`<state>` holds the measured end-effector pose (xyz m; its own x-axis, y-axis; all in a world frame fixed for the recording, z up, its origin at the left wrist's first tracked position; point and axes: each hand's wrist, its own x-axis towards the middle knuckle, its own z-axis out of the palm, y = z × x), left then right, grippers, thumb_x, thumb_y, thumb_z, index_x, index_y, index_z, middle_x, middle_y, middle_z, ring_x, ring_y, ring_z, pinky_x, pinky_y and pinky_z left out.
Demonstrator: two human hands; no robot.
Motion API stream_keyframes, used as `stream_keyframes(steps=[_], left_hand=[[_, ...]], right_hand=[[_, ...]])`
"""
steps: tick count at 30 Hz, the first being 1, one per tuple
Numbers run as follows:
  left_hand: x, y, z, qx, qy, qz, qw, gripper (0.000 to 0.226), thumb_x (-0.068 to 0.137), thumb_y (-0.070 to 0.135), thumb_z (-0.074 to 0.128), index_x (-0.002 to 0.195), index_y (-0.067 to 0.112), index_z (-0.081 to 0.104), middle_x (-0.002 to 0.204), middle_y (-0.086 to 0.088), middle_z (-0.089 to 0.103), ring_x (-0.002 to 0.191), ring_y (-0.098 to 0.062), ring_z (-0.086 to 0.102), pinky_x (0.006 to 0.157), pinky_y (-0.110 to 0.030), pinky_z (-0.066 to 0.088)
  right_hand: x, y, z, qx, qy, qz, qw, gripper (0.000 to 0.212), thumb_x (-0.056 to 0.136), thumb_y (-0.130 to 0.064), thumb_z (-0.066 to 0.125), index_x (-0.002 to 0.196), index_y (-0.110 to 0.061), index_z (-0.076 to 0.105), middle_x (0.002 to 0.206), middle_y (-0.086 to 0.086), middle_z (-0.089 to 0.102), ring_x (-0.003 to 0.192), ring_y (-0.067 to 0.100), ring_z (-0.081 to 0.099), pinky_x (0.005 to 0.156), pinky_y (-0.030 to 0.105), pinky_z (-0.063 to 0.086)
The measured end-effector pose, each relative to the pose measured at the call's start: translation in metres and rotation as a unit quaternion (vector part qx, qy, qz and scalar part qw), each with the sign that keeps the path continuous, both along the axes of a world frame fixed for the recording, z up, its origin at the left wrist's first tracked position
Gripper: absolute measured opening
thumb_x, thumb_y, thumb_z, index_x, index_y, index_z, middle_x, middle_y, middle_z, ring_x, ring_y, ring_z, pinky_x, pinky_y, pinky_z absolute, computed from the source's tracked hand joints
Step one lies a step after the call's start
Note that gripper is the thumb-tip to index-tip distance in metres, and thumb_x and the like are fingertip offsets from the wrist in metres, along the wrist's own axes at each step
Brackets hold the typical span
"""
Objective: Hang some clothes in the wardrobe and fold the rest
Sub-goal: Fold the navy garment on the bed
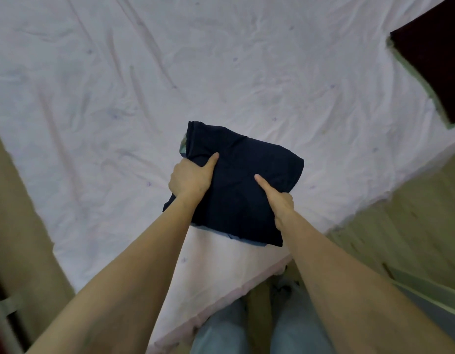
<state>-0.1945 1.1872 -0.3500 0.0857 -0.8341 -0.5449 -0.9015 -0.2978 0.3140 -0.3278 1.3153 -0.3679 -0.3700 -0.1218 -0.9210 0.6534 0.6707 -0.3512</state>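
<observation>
Bed w/ pale wrinkled sheet (98,80), corner nearest viewer. Left hand (189,178) and right hand (281,204) are gripping the folded navy garment (249,172) by its sides, thumbs on top, fingers hidden beneath. Farther right, a dark folded item (436,54) is lying done. Wardrobe not in view; hanging progress can't be judged.

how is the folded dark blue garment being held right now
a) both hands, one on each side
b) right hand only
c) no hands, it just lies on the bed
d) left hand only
a: the left hand grips one side of the folded dark blue garment and the right hand grips the other, each with a thumb on top, above the bed sheet.
</observation>
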Motion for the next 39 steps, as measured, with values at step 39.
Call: stream_keyframes(steps=[39], left_hand=[[-0.563, 0.174, 0.29, 0.027, 0.295, -0.217, 0.93, 0.068, 0.09, 0.049, 0.056, 0.13, 0.001, 0.031, 0.129, -0.014, 0.054, 0.117, -0.033, 0.053, 0.091, -0.033, 0.041]], right_hand=[[-0.486, 0.146, 0.278, 0.051, 0.544, 0.063, 0.835, 0.054, 0.07, -0.055, 0.07, 0.101, -0.013, 0.058, 0.095, 0.003, 0.067, 0.091, 0.025, 0.064, 0.075, 0.031, 0.048]])
